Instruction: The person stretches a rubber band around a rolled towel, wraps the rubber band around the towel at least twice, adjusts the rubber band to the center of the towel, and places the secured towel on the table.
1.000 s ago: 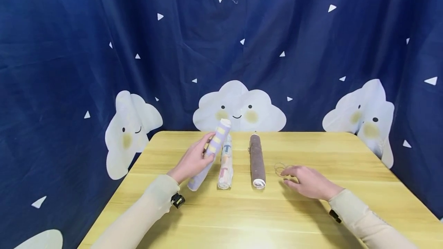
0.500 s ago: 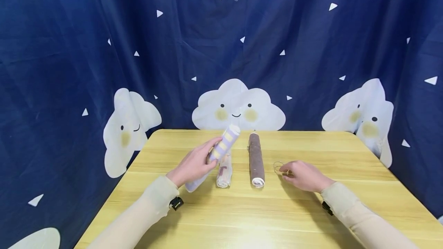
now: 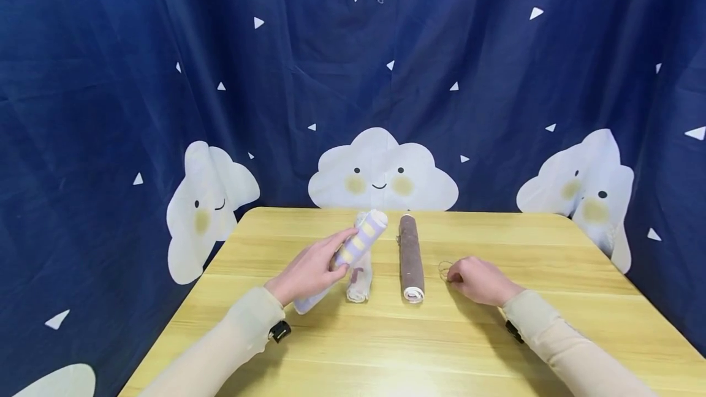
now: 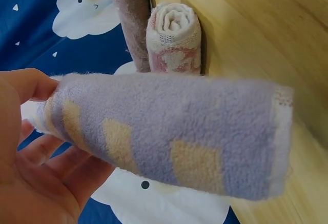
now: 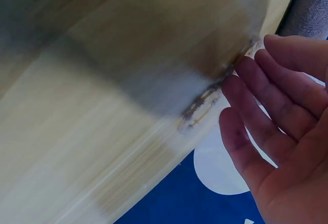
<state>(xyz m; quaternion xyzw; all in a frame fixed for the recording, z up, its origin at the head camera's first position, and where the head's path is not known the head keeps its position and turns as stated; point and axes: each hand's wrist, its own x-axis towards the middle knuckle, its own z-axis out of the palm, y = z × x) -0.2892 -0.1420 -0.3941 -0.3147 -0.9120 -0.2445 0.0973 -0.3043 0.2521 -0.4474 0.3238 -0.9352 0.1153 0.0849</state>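
Left hand (image 3: 306,274) gripping striped towel roll (image 3: 353,250), tilted

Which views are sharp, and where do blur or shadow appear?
Head view: sharp, evenly lit, soft shadows under the forearms. Left wrist view: the purple striped towel roll is crisp. Right wrist view: the table is blurred, with a dark shadow near the right hand.

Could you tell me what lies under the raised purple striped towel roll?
Under the purple striped towel roll, held by the left hand, lies a pink-patterned rolled towel on the table; its middle is covered.
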